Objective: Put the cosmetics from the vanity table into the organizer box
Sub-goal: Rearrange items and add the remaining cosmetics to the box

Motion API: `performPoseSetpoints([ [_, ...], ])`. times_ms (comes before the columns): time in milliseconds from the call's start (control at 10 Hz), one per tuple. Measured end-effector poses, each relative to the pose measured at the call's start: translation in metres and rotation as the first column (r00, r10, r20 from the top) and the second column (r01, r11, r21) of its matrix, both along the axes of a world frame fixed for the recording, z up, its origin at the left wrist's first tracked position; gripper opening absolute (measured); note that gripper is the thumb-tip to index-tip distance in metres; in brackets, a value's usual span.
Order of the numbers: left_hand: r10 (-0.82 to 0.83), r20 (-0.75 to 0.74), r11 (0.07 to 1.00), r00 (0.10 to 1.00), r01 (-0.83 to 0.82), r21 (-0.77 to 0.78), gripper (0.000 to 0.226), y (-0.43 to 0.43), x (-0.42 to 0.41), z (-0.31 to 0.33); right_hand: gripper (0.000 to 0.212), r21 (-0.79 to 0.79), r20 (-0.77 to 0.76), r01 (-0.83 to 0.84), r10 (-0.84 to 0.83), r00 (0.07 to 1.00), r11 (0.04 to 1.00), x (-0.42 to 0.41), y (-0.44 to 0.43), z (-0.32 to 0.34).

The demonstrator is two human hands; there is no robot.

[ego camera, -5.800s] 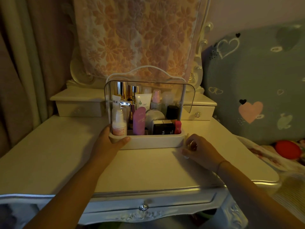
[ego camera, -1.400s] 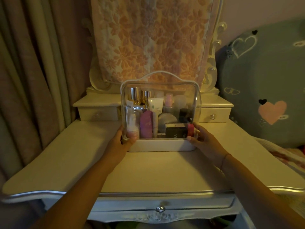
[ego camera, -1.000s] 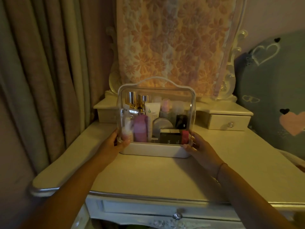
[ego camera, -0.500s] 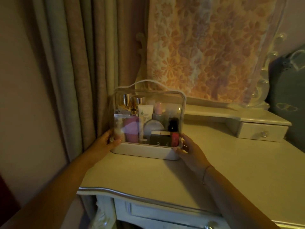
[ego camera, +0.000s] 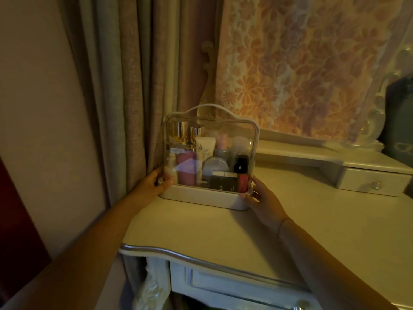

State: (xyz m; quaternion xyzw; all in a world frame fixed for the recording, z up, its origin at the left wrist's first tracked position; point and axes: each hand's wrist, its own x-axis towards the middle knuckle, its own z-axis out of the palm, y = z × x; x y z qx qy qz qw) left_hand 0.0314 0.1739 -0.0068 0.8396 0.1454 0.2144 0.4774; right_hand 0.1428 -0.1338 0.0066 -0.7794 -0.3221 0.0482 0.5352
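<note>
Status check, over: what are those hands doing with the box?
Left hand, right hand each grip an end of organizer box. Lid shut, cosmetics inside. Curtain close beside it.

The box point(ego camera: 201, 199) stands on the table point(ego camera: 312, 231) at its far left corner, with the curtain point(ego camera: 125, 108) just beside it on the left. A cloth point(ego camera: 312, 63) hangs behind it and to the right. A drawer unit point(ego camera: 371, 182) sits on the table at far right, well apart. The left hand point(ego camera: 152, 186) holds the box's left end and the right hand point(ego camera: 261, 202) holds its right end. Inside the box, bottles point(ego camera: 182, 132) stand far left, a tube point(ego camera: 205, 146) is in the middle, and what may be a compact point(ego camera: 215, 167) lies nearer.
</note>
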Motion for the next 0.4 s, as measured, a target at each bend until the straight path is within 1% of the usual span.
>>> performPoseSetpoints([
  [100,0.050,0.056,0.999,0.997,-0.050,-0.009,0.052,-0.006,0.000,-0.004,0.045,0.020,-0.001,0.022,-0.022,1.000,1.000,-0.001,0.001,-0.004],
  [200,0.154,0.058,0.988,0.986,-0.153,-0.015,0.047,-0.012,-0.001,-0.012,0.047,0.056,-0.038,0.108,-0.105,0.994,0.993,-0.003,0.004,-0.012],
  [300,0.221,0.028,0.971,0.975,-0.222,0.086,0.053,-0.015,0.001,-0.019,0.067,0.048,-0.160,0.139,-0.129,0.979,0.989,-0.005,-0.001,-0.016],
  [400,0.322,0.066,0.943,0.945,-0.326,0.069,0.082,-0.033,-0.010,-0.030,0.073,0.085,-0.254,0.107,-0.082,0.964,0.991,-0.020,-0.025,-0.017],
])
